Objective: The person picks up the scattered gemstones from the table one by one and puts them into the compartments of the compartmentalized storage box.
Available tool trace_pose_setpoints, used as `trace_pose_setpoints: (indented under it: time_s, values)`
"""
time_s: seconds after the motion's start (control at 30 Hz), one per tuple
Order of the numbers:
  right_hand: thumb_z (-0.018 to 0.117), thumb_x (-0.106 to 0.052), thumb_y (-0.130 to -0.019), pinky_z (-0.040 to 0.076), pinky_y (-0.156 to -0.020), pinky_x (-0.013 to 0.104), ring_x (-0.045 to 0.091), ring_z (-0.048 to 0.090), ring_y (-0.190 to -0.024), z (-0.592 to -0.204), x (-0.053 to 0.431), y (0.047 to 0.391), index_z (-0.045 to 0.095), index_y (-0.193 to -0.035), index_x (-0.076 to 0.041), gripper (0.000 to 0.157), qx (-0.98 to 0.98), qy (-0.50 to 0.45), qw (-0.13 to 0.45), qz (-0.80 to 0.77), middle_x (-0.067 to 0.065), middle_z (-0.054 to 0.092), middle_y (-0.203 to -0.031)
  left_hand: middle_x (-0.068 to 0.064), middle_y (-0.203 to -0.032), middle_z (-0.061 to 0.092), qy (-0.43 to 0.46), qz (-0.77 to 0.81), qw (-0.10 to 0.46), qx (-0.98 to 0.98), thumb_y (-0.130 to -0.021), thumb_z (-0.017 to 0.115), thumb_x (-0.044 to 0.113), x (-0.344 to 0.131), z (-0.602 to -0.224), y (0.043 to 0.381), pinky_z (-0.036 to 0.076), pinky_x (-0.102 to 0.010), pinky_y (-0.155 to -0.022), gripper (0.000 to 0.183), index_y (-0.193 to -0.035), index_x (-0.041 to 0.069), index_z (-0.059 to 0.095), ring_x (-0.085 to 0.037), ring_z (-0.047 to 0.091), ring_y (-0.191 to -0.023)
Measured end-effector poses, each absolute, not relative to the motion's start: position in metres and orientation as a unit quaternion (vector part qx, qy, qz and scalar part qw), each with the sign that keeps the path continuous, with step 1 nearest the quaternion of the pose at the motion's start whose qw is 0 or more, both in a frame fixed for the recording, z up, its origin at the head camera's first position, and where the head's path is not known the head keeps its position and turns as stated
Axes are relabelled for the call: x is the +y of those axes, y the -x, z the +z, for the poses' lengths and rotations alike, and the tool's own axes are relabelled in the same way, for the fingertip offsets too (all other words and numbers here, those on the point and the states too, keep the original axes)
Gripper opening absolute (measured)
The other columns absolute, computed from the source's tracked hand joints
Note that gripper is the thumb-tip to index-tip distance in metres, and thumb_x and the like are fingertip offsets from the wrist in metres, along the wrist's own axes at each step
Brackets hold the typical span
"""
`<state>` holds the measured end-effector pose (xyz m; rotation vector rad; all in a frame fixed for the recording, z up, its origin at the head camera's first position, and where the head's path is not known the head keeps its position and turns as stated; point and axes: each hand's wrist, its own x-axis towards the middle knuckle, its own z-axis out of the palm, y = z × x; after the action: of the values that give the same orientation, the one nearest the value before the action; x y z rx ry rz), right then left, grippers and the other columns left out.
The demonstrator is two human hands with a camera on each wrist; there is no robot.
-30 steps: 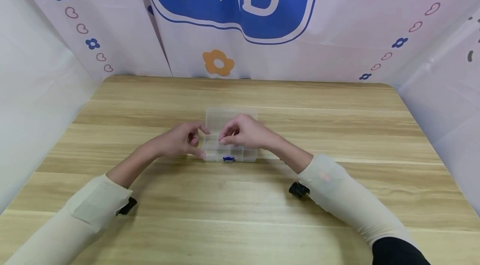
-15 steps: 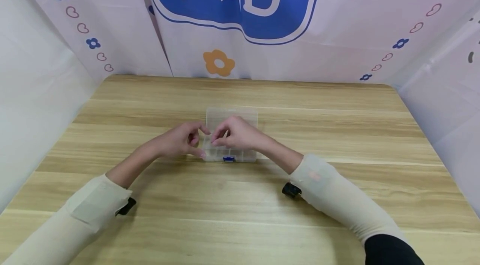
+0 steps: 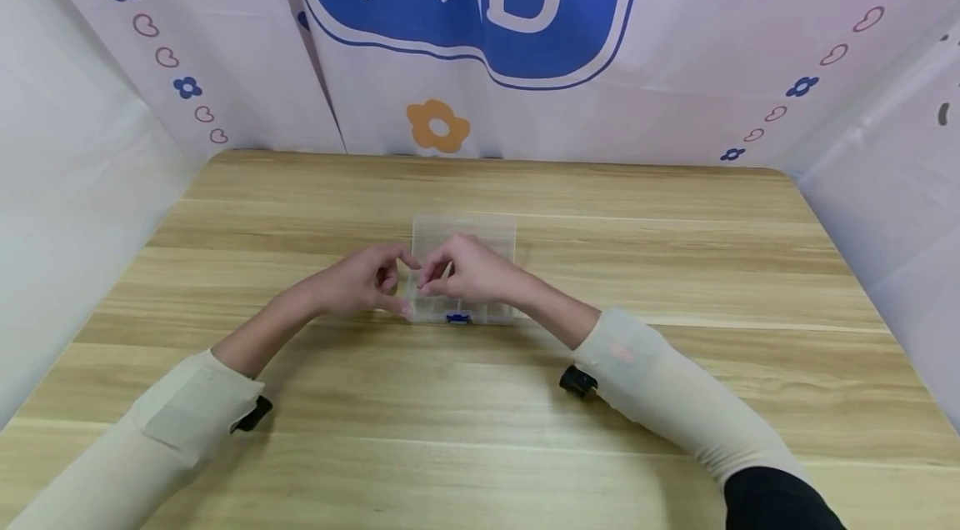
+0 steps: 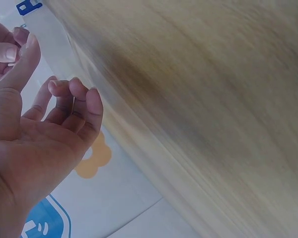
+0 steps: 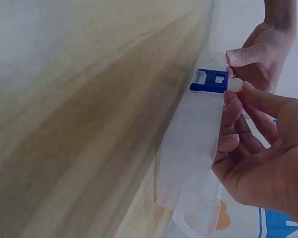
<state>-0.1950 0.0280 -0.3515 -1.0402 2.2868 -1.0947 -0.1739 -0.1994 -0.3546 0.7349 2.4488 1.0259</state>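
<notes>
A clear plastic compartment box (image 3: 498, 309) stands on the table with its lid (image 3: 463, 225) raised at the back and a blue latch (image 3: 457, 318) in front. My left hand (image 3: 358, 280) holds its left end, thumb at the front corner and index finger farther back. Over the left compartments, my right hand (image 3: 471, 270) pinches a small pale translucent piece (image 5: 235, 85) between thumb and index finger. That piece shows in the right wrist view near the box's rim; its exact kind is unclear. The right hand hides part of the compartments.
The wooden table (image 3: 465, 422) extends around the box on all sides. A printed white curtain (image 3: 570, 122) hangs along its far edge. Black wrist-camera mounts (image 3: 577, 382) sit under both sleeves.
My right hand has shifted left over the box, toward the left hand, and moved only slightly in the last half second. The left hand and box have stayed in place.
</notes>
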Motion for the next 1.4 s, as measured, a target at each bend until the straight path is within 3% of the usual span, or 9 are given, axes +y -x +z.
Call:
trace_pose_setpoints:
  time_s: [0.53,1.4]
  values:
    - [0.075,-0.007,-0.095,0.057,-0.082,0.028,0.014,0.067,-0.09,-0.344,0.07,0.196,0.078,-0.095,-0.004,0.004,0.827,0.356,0.172,-0.4,0.002,0.074,-0.092,-0.001,-0.07,0.047,-0.255,0.367,0.195,0.873,-0.086,0.086,0.01,-0.197,-0.354,0.173,0.038,-0.026,-0.061,0.056,-0.129,-0.009,0.056,-0.014,0.042,-0.065]
    - [0.075,-0.005,-0.094,0.057,-0.082,0.034,0.018,0.066,-0.089,-0.351,0.129,0.193,0.077,-0.099,0.0,0.006,0.85,0.306,0.17,-0.394,0.004,0.074,-0.093,0.0,-0.072,0.046,-0.256,0.369,0.193,0.872,-0.086,0.086,0.01,-0.199,-0.357,0.173,0.04,-0.026,-0.064,0.056,-0.13,-0.008,0.057,-0.015,0.043,-0.069]
